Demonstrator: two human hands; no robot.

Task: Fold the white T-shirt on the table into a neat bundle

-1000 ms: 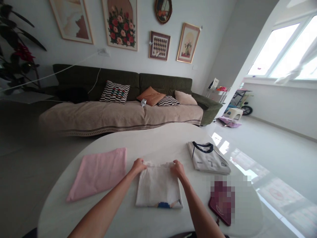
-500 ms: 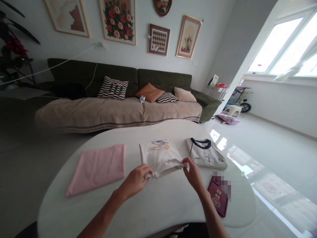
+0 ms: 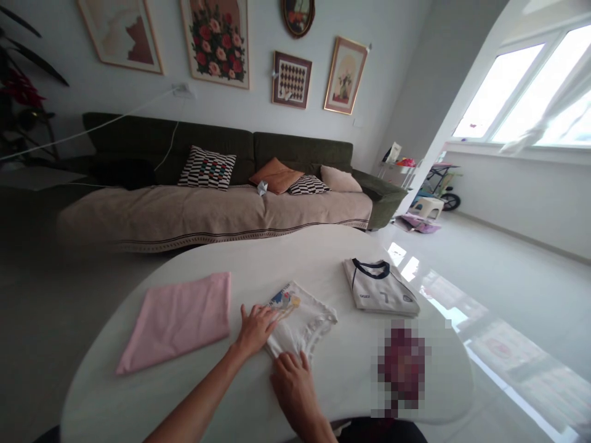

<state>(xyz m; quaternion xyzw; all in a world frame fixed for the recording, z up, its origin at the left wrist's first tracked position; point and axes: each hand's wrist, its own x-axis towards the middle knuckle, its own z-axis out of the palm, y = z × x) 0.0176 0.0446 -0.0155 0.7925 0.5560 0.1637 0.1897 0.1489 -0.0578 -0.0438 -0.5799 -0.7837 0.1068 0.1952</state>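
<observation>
The white printed shirt (image 3: 300,317) now lies flipped on the table (image 3: 258,258), print up; left hand (image 3: 256,326) and right hand (image 3: 290,381), no longer pinching, press flat, fingers spread.

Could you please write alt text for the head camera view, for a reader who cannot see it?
Two bare hands press flat on a small folded white printed T-shirt on a white table, the left hand on its left edge, the right hand at its near corner. A folded pink cloth lies to the left, a folded white jersey to the right, a sofa behind.
</observation>
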